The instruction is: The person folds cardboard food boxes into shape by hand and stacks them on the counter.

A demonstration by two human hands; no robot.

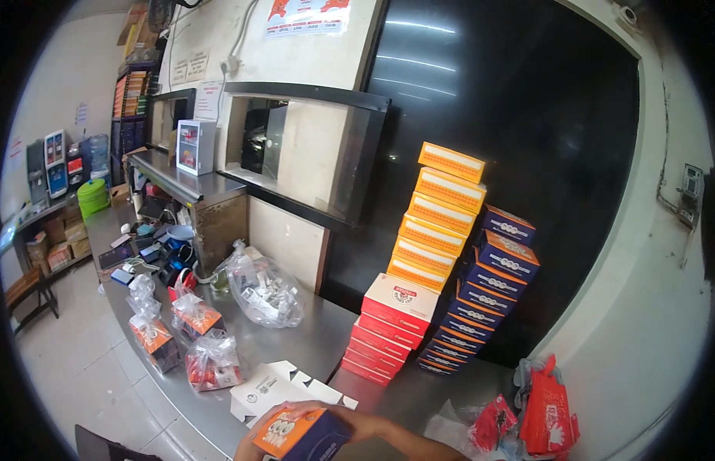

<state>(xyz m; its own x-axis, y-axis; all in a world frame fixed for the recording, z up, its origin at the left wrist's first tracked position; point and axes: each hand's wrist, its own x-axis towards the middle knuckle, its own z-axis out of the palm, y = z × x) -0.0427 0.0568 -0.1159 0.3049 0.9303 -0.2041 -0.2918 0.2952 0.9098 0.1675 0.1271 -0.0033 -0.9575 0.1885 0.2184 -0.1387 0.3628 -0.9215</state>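
Note:
An orange-and-dark-blue food box (310,436) is held between my two hands at the lower edge of the view, over the near side of the steel table. My left hand (284,415) lies over its left and far top edge, fingers bent onto it. From the right, my right hand (356,422) grips the box's far right side; some of its fingers are hidden. Just beyond the hands an unfolded white carton (267,388) lies on the table, its flaps spread.
Stacks of red boxes (390,326), yellow boxes (436,230) and dark-blue boxes (480,296) stand against the dark window. Bagged boxes (211,361) and a clear bag of small packets (265,292) sit left on the steel table (315,349). Red bags (548,411) lie at right.

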